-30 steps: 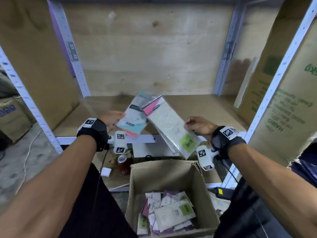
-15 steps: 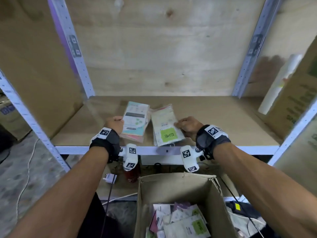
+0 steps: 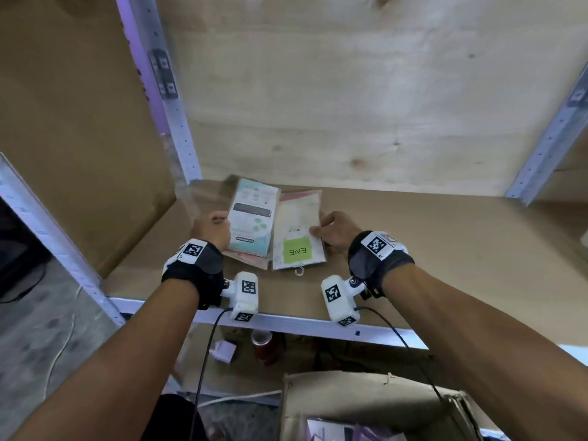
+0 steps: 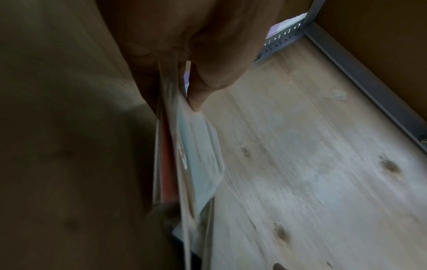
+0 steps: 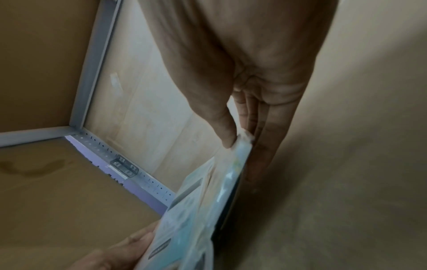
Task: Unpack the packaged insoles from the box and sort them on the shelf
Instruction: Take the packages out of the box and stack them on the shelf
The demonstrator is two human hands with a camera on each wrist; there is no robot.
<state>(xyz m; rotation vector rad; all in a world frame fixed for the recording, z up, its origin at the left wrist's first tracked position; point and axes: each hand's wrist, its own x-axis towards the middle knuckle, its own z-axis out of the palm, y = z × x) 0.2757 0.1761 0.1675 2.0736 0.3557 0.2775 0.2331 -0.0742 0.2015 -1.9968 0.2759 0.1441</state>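
Observation:
Two small stacks of packaged insoles lie side by side on the wooden shelf (image 3: 429, 249). My left hand (image 3: 211, 229) grips the teal-and-white stack (image 3: 253, 219) by its left edge; the left wrist view shows the thumb (image 4: 196, 98) pinching those packs (image 4: 198, 155). My right hand (image 3: 334, 232) pinches the right edge of the clear pack with the green label (image 3: 297, 237), thumb (image 5: 225, 126) on top and fingers underneath the packs (image 5: 208, 201). The cardboard box (image 3: 366, 405) with more packs stands below the shelf at the bottom edge.
Grey metal uprights (image 3: 165, 90) frame the shelf bay, with a plywood back panel (image 3: 350, 90) and cardboard at the left side (image 3: 79, 122). A red can (image 3: 262, 345) and a white plug (image 3: 224, 351) sit on the level below. The shelf's right half is bare wood.
Both hands carried the two stacks from above the box down onto the shelf and pushed them further back. The head view moved closer, so the box dropped to the bottom edge.

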